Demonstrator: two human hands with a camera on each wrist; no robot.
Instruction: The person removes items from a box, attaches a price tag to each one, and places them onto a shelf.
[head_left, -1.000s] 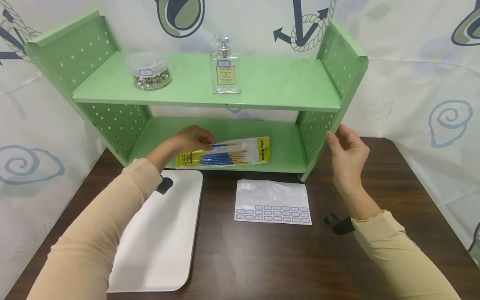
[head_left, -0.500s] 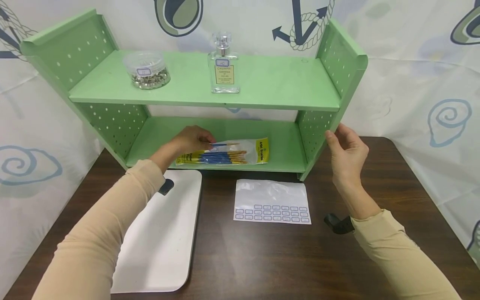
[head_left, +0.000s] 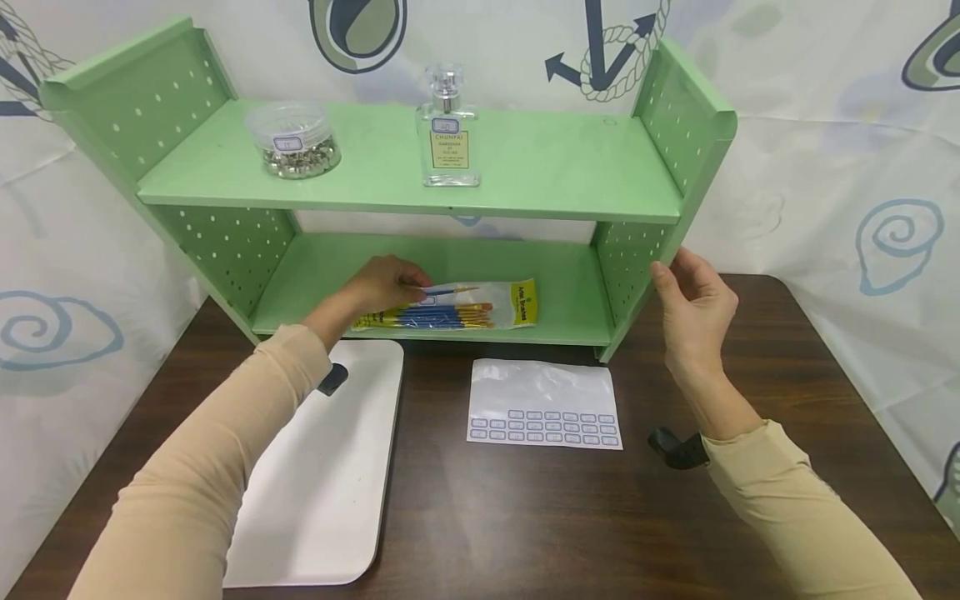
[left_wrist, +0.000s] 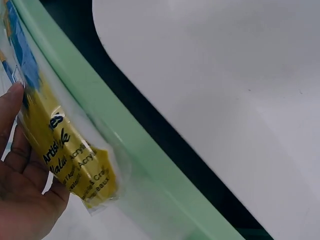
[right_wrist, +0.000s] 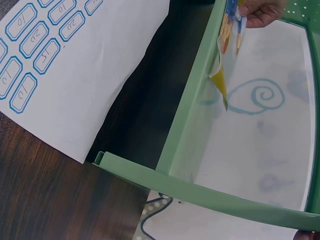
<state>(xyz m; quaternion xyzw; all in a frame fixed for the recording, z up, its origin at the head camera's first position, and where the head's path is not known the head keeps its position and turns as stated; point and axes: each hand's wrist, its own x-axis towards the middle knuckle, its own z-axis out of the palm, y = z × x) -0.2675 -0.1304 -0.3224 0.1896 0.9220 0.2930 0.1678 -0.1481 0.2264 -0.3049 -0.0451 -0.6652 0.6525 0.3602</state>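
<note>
On the lower board of a green metal shelf is a clear and yellow pack of artist brushes with blue handles. My left hand grips the pack near its left end; in the left wrist view the thumb lies on its face and the fingers are behind it. A small label sticks to the pack beside the thumb. My right hand holds the front edge of the shelf's right side panel between thumb and fingers. Only its fingertips show in the right wrist view.
On the upper board stand a lidded clear jar of small metal pieces and a glass perfume bottle, both labelled. A sheet of numbered labels and a white tray lie on the dark wooden table before the shelf.
The brush pack's right end has dropped slightly and its front edge has drawn back onto the board. My left hand has lowered a little with it; my right hand has kept its place.
</note>
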